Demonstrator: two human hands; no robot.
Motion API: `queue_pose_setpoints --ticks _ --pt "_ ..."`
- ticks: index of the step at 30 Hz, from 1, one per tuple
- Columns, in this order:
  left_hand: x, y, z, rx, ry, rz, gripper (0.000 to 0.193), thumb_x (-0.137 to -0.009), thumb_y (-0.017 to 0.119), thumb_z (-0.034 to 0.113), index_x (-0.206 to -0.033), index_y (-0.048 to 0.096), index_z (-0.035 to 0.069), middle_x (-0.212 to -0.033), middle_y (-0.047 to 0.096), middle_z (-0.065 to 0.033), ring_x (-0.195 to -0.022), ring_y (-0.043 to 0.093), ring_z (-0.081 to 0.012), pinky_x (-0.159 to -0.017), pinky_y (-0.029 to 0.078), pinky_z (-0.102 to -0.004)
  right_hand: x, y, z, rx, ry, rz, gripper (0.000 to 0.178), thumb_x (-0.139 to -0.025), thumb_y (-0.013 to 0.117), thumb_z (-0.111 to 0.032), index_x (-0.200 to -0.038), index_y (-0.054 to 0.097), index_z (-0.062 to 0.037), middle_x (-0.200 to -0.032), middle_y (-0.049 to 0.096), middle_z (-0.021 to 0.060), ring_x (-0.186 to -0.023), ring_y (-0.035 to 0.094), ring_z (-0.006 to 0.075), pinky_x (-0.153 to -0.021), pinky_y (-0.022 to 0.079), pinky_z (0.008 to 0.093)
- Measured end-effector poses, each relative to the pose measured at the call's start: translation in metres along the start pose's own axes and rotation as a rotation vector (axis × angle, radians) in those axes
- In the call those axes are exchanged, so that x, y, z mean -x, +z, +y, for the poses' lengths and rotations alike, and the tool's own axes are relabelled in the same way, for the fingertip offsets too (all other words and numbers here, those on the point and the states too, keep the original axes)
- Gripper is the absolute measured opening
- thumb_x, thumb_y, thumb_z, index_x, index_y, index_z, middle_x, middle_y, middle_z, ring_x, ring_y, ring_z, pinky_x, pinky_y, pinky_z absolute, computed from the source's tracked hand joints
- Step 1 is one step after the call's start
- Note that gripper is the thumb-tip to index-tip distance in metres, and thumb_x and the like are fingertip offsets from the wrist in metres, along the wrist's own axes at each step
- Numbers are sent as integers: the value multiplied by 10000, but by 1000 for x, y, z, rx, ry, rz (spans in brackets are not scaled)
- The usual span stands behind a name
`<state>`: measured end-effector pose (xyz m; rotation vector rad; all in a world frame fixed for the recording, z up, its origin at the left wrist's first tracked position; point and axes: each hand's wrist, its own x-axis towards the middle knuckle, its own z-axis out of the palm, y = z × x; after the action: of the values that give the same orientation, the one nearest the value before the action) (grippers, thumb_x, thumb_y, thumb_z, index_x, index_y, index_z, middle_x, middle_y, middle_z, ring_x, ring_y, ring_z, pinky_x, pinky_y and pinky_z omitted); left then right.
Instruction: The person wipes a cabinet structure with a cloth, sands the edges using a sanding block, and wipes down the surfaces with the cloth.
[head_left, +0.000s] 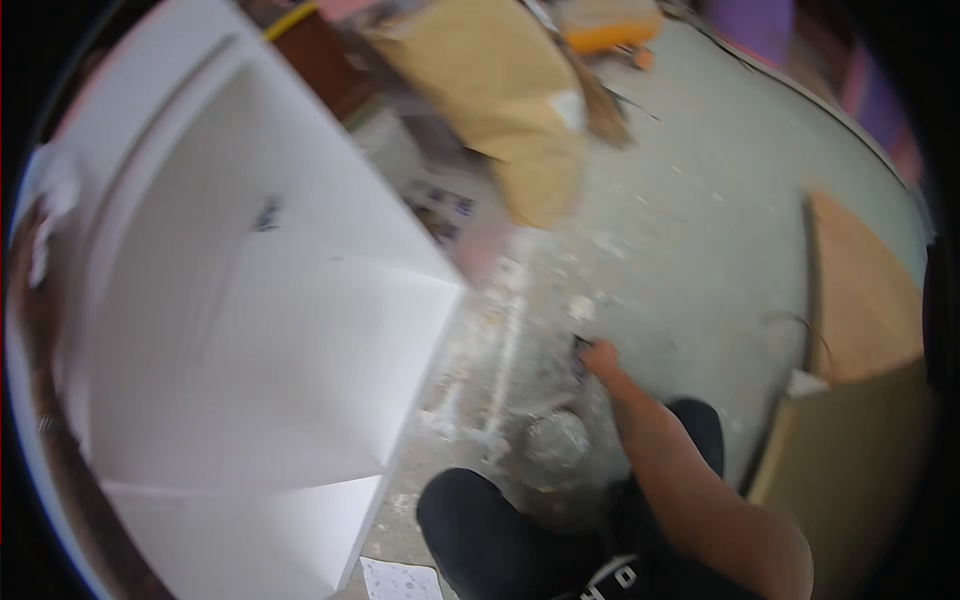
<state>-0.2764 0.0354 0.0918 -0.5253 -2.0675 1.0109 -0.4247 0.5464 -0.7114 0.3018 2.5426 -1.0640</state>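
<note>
A large white cabinet-like shell (240,380), open on the side toward me and divided by panels, stands tilted on the left. A small dark mark shows on its inner face. At its far left side is my left hand (35,255), closed around what looks like a crumpled white cloth (60,190); blur hides the finger detail. My right hand (600,358) reaches low over the floor, its fingers closed on a small dark object (580,348) whose kind I cannot make out. Just nearer to me lies a shiny, clear, round crumpled bundle (557,440), like plastic film.
The grey floor (690,220) carries white dust and smears. Brown paper packaging (490,90) and a clear printed plastic bag lie beyond the white shell. Cardboard sheets (865,290) stand at the right. My knees (470,510) flank the clear bundle; a speckled white piece (400,580) lies nearby.
</note>
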Motion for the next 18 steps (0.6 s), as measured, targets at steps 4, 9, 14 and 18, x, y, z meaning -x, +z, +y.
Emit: queue_pose_setpoints --ticks 4,9,14,18 --pt "-14 3 53 -169 -90 19 433 -878 644 -83 -1276 663 87 -1368 648 -77 -1310 570 -276 -1123 403 -417 -14 -40 90 182 84 131 439 -763 819 -320 -1066 757 -9 -1016 741 245 -937 740 354 -787 581 445" --pt "-29 -65 29 -285 -110 190 356 -883 669 -42 -1221 687 68 -1289 693 -54 -1219 624 -286 -1071 438 -400 25 -45 -54 -406 3 62 230 -824 728 -100 -1011 714 33 -896 730 138 -871 714 251 -758 546 387" --pt "-39 -59 -44 15 -400 91 231 -960 693 91 -1180 690 23 -1140 710 -144 -1109 670 -284 -946 518 -376 92 -100 -149 -793 -179 -240 228 -879 640 57 -1097 685 6 -882 683 32 -813 635 115 -745 517 296" --pt "-46 -27 -70 354 -697 -172 279 -998 674 230 -1176 693 17 -1084 718 -186 -992 689 -214 -878 515 -343 148 -126 -214 -955 -286 -186 332 -926 636 14 -1256 604 -9 -1000 681 41 -864 621 118 -791 496 267"
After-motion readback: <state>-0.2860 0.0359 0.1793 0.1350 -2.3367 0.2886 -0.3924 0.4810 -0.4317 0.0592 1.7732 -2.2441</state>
